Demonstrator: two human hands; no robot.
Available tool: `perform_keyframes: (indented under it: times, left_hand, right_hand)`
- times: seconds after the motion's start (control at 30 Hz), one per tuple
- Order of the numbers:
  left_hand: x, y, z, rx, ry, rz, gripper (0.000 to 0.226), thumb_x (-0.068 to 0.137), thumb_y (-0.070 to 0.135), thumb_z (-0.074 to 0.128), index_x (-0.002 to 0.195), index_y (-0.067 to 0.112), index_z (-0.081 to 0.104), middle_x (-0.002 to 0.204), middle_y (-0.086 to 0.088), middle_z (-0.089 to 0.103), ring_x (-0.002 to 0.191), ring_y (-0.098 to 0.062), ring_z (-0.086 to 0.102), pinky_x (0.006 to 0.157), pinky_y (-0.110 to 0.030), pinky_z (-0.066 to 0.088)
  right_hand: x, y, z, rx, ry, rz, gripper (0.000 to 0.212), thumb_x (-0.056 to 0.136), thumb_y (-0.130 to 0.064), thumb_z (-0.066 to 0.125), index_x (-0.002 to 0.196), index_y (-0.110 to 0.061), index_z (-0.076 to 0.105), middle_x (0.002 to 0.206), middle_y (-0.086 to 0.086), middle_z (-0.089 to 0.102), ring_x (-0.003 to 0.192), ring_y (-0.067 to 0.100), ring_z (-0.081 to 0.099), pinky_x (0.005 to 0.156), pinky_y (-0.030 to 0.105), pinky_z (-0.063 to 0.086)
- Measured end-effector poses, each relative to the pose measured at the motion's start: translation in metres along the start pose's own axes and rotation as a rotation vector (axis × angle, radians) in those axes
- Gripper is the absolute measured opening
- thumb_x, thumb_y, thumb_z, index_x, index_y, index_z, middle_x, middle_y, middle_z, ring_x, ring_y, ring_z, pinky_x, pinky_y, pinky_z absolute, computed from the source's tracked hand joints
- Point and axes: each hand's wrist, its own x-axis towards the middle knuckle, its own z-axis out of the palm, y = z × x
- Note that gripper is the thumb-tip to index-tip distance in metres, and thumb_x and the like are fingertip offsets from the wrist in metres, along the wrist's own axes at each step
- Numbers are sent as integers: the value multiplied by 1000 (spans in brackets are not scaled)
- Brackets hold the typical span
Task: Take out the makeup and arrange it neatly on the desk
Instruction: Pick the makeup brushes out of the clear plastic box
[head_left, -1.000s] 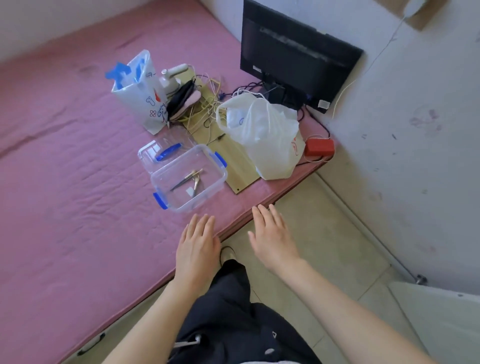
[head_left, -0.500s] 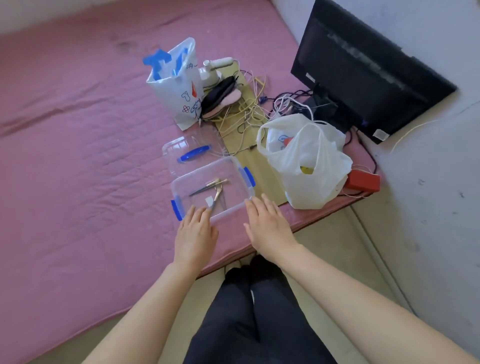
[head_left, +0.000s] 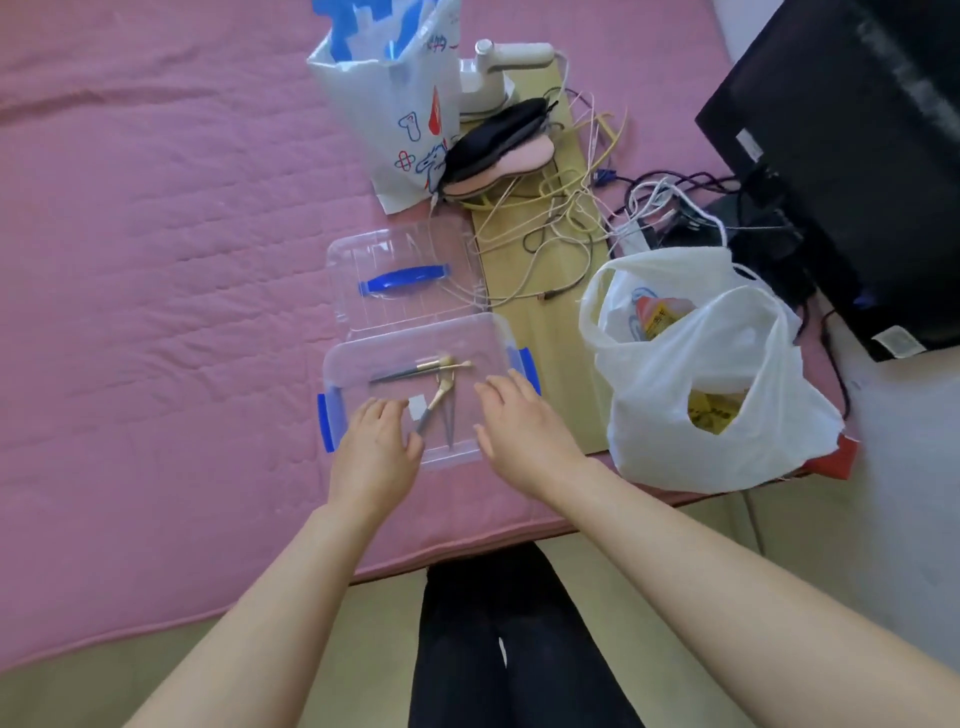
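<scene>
The fingers of the left hand (head_left: 376, 447) curl down into the near-left part of the clear box (head_left: 343, 371), their tips close to the handle of one makeup brush (head_left: 434, 405); whether they already pinch it cannot be told, since the knuckles hide the tips. The right hand (head_left: 519, 421) has its fingers straight and relaxed, lying over the near-right part of the box and gripping nothing.

The makeup is all inside the box: that brush lying on a slant, a dark-handled brush (head_left: 410, 371) across the far half, and a thin pair of tweezers (head_left: 450, 421) just beside the slanted brush. A small pale square (head_left: 417, 408) lies next to the left fingertips.

To do this step well, it seems best to let the right hand steady the box wall while the left takes one brush by its handle, not the bristles, and lifts it straight up so the crossed pieces do not drag along. The tweezers are thin and flat, so they probably need a fingertip pinch.

The box sits on the pink mattress (head_left: 156, 260), its lid (head_left: 405, 270) lying open just behind it. A wooden board (head_left: 545, 338) is just beside it, with a white plastic bag (head_left: 727, 405) standing on its right.
</scene>
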Motion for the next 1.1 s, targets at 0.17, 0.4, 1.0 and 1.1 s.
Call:
perform_keyframes:
  times: [0.17, 0.4, 1.0, 1.1]
  left_hand:
    - [56, -31, 29, -10, -38, -71, 44, 91, 10, 47, 136, 9, 47, 136, -6, 49, 128, -21, 41, 100, -34, 37]
    - [116, -67, 69, 182, -100, -11, 53, 88, -5, 42, 139, 10, 42, 138, -10, 49, 126, -29, 41, 92, -40, 41]
    - [158, -72, 120, 524, -117, -24, 27, 93, 8, 47, 118, 14, 53, 117, -7, 56, 110, -30, 51, 70, -33, 35]
    - [159, -74, 122, 515, -114, -14, 27, 93, 8, 45, 118, 13, 52, 118, -7, 55, 110, -30, 52, 75, -34, 40]
  right_hand:
    - [62, 18, 43, -63, -85, -61, 50, 100, -28, 38, 143, -3, 30, 149, 14, 30, 145, 33, 15, 115, 43, 26]
    - [128, 33, 94, -209, -139, -231, 44, 93, -13, 44, 136, -6, 40, 137, 14, 43, 133, 33, 33, 105, 42, 37]
    - [175, 25, 158, -415, 104, -674, 38, 64, -4, 27, 60, -9, 65, 60, 10, 57, 51, 28, 56, 48, 35, 44]
    - [176, 26, 159, -435, 105, -641, 38, 61, -2, 26, 57, -10, 63, 57, 8, 55, 49, 26, 54, 49, 32, 42]
